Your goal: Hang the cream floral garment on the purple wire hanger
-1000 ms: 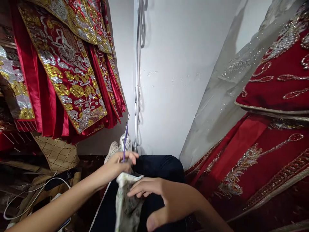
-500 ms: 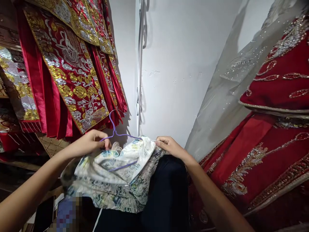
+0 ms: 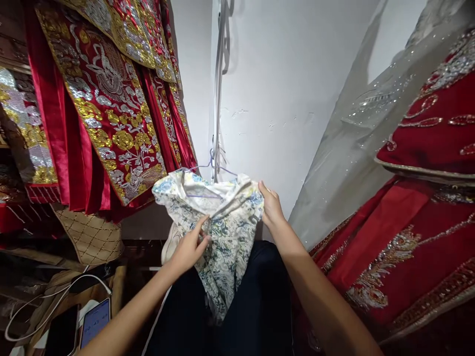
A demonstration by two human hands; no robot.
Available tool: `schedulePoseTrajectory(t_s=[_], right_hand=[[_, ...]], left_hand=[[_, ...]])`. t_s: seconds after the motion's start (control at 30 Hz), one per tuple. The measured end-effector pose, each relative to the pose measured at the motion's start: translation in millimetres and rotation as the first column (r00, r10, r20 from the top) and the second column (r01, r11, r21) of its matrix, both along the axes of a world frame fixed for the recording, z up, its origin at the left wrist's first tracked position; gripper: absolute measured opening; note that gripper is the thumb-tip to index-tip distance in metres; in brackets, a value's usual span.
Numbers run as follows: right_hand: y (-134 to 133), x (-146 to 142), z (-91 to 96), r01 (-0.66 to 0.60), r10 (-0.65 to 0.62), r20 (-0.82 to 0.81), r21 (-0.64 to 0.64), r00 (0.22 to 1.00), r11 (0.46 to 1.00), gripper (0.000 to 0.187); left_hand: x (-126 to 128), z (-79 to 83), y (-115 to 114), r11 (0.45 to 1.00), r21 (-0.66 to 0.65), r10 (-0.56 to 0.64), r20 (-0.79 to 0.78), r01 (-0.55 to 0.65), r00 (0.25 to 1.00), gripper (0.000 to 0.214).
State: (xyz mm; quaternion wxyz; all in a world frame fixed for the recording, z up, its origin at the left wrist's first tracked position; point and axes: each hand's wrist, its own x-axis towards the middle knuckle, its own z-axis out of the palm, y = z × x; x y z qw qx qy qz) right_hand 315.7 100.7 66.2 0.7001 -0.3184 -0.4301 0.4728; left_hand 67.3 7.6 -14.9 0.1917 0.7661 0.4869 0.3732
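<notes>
On my feed a white floral fabric top [image 3: 226, 242] runs lengthwise down from the thin purple hanger [image 3: 227, 171]; right hand [image 3: 272, 206] pinches its edge, right of the hanger, left hand [image 3: 190, 248] below, can't tell if gripping.

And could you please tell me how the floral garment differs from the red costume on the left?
The floral garment is whitish with a blue, yellow and grey-green print, while the red costume carries gold and silver ornament. The floral garment is held by the right hand, whereas no hand touches the red costume. The floral garment looks smaller, while the red costume runs past the top of the picture. Both are richly patterned.
</notes>
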Motion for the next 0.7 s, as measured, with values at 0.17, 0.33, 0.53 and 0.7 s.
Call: schedulePoseTrajectory(t_s=[0.17, 0.33, 0.53, 0.7], right_hand=[[-16.9, 23.4, -32.9, 0.061, -0.059, 0.093, -0.024, 0.994, 0.998, 0.045], [-47.2, 19.3, -56.0, 0.395, -0.409, 0.197, 0.105, 0.891, 0.913, 0.039], [-118.4, -31.1, -130.0, 0.482, -0.482, 0.402, 0.110, 0.778, 0.869, 0.013], [-130.5, -77.9, -166.8, -0.276, 0.276, 0.700, -0.116, 0.658, 0.954, 0.012]], left_hand=[[29.0, -29.4, 11.9, 0.999, -0.042, -0.009, 0.127, 0.015, 0.992, 0.030], [44.1, -57.5, -13.7, 0.986, -0.155, -0.016, 0.290, 0.064, 0.957, 0.034], [41.3, -65.3, -48.6, 0.939, -0.310, 0.071, 0.602, 0.150, 0.796, 0.032], [44.9, -49.2, -58.3, 0.915, -0.332, 0.100, 0.737, 0.230, 0.668, 0.044]])
